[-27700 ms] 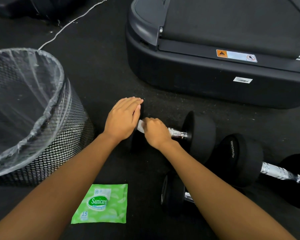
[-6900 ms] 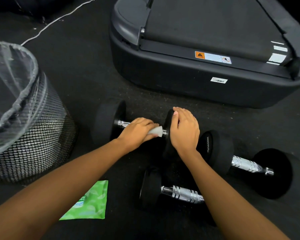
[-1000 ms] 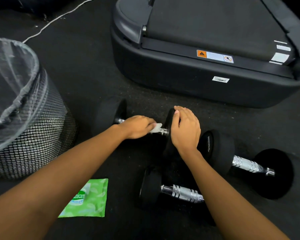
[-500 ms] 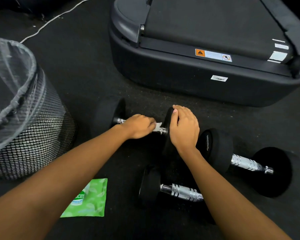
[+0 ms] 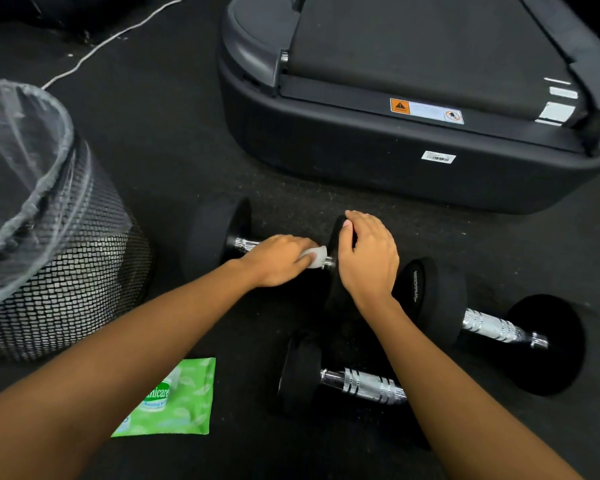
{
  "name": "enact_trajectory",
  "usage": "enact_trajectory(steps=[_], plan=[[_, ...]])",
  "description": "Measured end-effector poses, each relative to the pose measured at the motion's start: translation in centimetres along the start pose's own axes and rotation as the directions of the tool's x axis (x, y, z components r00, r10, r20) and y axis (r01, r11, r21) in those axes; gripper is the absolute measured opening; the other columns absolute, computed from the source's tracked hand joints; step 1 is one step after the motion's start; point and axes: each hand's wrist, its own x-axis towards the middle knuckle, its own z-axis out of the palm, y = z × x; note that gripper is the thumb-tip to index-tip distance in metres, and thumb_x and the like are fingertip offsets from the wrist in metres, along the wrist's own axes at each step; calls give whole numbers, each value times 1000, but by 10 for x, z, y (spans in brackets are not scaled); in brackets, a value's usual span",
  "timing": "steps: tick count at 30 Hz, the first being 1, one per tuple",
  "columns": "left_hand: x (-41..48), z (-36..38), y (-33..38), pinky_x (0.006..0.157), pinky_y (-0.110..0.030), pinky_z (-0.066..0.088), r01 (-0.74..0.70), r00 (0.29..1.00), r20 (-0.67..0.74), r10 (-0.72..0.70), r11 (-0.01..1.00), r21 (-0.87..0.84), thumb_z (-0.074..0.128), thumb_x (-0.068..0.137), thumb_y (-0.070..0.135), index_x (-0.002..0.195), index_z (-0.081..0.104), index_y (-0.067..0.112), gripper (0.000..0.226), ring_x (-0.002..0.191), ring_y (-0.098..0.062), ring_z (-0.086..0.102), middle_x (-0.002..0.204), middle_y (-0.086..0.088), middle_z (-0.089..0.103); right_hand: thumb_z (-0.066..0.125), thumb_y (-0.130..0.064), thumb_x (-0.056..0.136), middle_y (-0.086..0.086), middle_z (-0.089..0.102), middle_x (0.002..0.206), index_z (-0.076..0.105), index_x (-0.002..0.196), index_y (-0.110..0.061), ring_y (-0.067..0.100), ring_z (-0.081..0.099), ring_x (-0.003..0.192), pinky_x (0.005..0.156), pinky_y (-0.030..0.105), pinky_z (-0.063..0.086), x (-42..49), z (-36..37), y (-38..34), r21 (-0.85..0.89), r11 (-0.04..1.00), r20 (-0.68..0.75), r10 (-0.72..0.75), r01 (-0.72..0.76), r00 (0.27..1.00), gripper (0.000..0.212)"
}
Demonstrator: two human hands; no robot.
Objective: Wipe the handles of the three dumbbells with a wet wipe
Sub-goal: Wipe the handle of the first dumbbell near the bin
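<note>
Dumbbell (image 5: 219,233) is steadied by the right hand (image 5: 368,254) clasping its end; wet wipe (image 5: 317,255) is gripped against the handle by the left hand (image 5: 278,259).

Item 1, far dumbbell (image 5: 222,237): black round heads, chrome knurled handle. Lying on its side on the floor, handle running left to right. Right head held from above by right grip (image 5: 368,258), fingers curled over its rim.

Item 2, wet wipe (image 5: 314,256): white, wadded. Pressed to the right end of the far dumbbell's handle, just beside the right head, under the fingers of left grip (image 5: 278,259).

Item 3, right dumbbell (image 5: 492,329): thick black heads, lettering on the left one, chrome knurled handle bare. Lying on the floor, left head just beside the far dumbbell's right head.

Item 4, near dumbbell (image 5: 361,384): smallest of the three; black left head, chrome handle with knurled bands. Lying on the floor, right end hidden behind a forearm.
</note>
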Motion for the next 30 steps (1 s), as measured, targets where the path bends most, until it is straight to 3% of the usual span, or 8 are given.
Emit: enact_trajectory(steps=[3, 6, 11, 16, 20, 24, 30], plan=[[9, -6, 4, 81, -35, 42, 136, 990, 32, -139, 989, 64, 29, 100, 37, 107, 57, 14, 37, 103, -25, 56, 108, -10, 62, 40, -24, 95, 4, 64, 119, 62, 117, -10, 19, 54, 117, 103, 38, 40, 0, 0, -1, 1, 1000, -8, -3, 3, 1000, 34], [16, -7, 18, 76, -34, 38, 159, 984, 53, -168, 978, 134, 28, 100, 34, 104, 59, 12, 39, 99, -28, 57, 104, -12, 63, 42, -24, 95, 5, 64, 119, 63, 116, -9, 19, 54, 117, 103, 38, 40, 0, 0, -2, 6, 1000, -11, 1, -1, 1000, 34], [9, -3, 18, 86, -36, 42, 12, 999, 30, -13, 999, 44, 40, 97, 29, 111, 55, 12, 27, 105, -26, 54, 107, -11, 62, 39, -25, 94, 6, 65, 118, 63, 116, -9, 20, 54, 117, 102, 38, 40, 0, -1, -2, 12, 1000, -10, 4, -4, 1000, 37], [-8, -4, -6, 98, -29, 36, -112, 992, -60, 112, 994, 9, 54, 92, 33, 126, 50, 21, 37, 116, -13, 46, 123, 2, 57, 39, -26, 94, 5, 64, 120, 62, 118, -10, 19, 53, 119, 103, 38, 39, 0, 0, -1, 11, 1000, 0, 5, -5, 1000, 37], [-6, 1, -2, 97, -23, 30, -141, 972, -164, 167, 977, 158, 59, 88, 34, 123, 50, 16, 39, 114, -14, 46, 122, 0, 54, 37, -27, 94, 4, 63, 121, 62, 118, -10, 19, 52, 119, 104, 38, 39, -1, 0, -1, 3, 1000, -1, 5, -5, 1000, 39], [4, 19, 15, 94, -29, 34, -178, 930, -250, 268, 927, 330, 69, 77, 18, 112, 55, 10, 39, 103, -24, 52, 110, -7, 58, 41, -23, 95, 5, 63, 122, 61, 119, -10, 19, 52, 120, 104, 35, 37, -1, 0, 0, -4, 1000, -6, 5, -5, 1000, 33], [-7, 13, 4, 95, -32, 38, -292, 897, -264, 354, 924, 248, 68, 79, 12, 108, 61, 6, 30, 103, -25, 57, 112, -9, 62, 42, -22, 95, 4, 63, 121, 61, 118, -10, 19, 52, 119, 104, 34, 36, 0, -1, 0, 4, 1000, -5, 3, -3, 1000, 32]])
